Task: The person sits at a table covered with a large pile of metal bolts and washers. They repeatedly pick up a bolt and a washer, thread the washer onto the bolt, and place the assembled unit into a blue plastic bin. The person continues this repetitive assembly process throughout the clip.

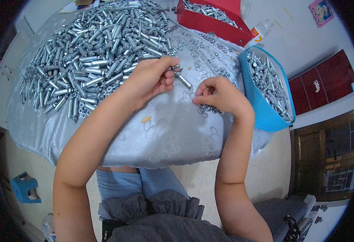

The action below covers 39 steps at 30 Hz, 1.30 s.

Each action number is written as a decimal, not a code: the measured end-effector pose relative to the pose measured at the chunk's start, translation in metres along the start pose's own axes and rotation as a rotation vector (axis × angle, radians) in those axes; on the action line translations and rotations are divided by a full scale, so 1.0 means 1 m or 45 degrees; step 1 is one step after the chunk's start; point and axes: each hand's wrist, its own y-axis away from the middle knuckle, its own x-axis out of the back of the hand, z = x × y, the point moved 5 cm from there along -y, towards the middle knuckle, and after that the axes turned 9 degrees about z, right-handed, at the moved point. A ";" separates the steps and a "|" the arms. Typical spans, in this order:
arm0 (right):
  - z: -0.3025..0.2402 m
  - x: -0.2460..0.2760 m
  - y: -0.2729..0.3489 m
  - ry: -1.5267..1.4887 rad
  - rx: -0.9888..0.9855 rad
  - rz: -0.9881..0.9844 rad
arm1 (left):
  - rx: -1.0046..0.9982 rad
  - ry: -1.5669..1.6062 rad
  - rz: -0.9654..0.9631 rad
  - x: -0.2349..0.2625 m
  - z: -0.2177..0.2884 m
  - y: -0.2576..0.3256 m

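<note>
Between the thumb and fingers of my left hand [154,80] is a silver expansion bolt [183,81], its sleeve end slanting down to the right. My right hand [222,95] is just right of that bolt, apart from it, fingers curled in with thumb and forefinger close together. Whatever those fingers may hold is too small or hidden to make out. Small metal nuts and washers [206,109] lie on the cloth under my right hand, with more scattered farther back. A large heap of similar bolts [100,46] spreads behind and left of my left hand.
A blue fabric bin [265,117] full of bolts stands on the right of the cloth-covered table [165,141]. Behind it are a red box [209,29] of metal parts and a white bottle [262,29]. A blue stool [25,188] stands on the floor at left.
</note>
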 end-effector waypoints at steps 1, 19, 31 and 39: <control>0.000 0.000 -0.001 0.006 0.004 0.004 | -0.011 -0.012 -0.006 0.000 0.000 0.000; -0.034 0.000 -0.007 -0.635 0.288 0.320 | 0.073 -0.087 -0.124 -0.004 -0.016 0.000; -0.036 -0.007 -0.011 -0.705 0.477 0.539 | -0.070 0.121 -0.009 -0.004 -0.009 0.006; -0.024 -0.016 -0.019 -0.746 0.181 0.437 | -0.239 0.037 0.000 -0.005 -0.001 0.006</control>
